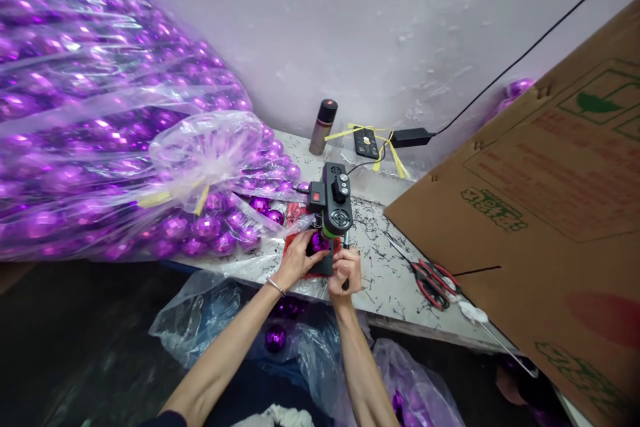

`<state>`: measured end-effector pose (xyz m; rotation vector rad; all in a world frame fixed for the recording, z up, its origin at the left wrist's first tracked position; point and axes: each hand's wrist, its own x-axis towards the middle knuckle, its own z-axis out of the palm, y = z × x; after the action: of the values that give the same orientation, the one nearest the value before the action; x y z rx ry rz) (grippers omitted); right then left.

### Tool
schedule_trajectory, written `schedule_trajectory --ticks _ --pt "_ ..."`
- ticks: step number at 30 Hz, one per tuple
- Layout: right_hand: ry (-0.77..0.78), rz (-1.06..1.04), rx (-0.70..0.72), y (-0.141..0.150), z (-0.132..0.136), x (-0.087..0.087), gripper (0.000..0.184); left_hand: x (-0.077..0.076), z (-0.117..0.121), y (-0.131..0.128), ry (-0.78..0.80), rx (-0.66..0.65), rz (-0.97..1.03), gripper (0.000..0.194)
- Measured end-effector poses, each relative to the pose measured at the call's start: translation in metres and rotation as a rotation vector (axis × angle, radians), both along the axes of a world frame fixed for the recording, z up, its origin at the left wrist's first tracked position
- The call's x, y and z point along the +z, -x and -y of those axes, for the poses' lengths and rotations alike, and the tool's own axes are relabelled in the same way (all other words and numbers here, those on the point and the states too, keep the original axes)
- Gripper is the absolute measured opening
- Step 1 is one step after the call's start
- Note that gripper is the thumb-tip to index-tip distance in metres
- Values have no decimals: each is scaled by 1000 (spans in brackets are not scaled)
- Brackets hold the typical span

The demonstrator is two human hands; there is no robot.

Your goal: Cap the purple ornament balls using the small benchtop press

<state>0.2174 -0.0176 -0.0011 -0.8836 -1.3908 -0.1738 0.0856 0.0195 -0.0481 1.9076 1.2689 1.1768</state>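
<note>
My left hand (299, 259) is closed around a shiny purple ball (320, 241), its thumb and fingers on either side. The ball sits under the head of a small black bench machine (337, 197) with round vents and a red switch. My right hand (346, 271) is wrapped round the black-ended lever (346, 240) at the machine's right side. A red sheet (291, 243) lies beneath the machine. To the left, a few loose purple balls (260, 205) rest at the mouth of a bag.
A big clear bag of purple balls (90, 113) fills the left. Red-handled scissors (433, 282) lie near a large cardboard box (550, 213) on the right. A spray can (323, 127), a phone (366, 143) and a power adapter (411, 137) are along the wall. Black scraps litter the table.
</note>
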Motion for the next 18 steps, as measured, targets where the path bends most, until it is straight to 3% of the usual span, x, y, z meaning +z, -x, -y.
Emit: schedule_trajectory --ticks 3,7,11,13,16,18 --pt "-12 -42 22 0 0 14 39 1 -1 -1 11 -16 -1 51" --pt "71 -112 61 -1 1 55 40 2 -3 -3 15 -13 5 53" --pt "207 -189 75 1 4 88 43 -1 20 8 -57 -36 3 53" --pt "225 -190 78 2 5 92 44 -5 46 23 -123 -56 -35 53" --pt "181 -180 77 3 6 84 42 -7 85 52 -206 -106 -143 63" --pt "162 -179 73 4 7 77 40 0 93 68 -253 -81 -198 68"
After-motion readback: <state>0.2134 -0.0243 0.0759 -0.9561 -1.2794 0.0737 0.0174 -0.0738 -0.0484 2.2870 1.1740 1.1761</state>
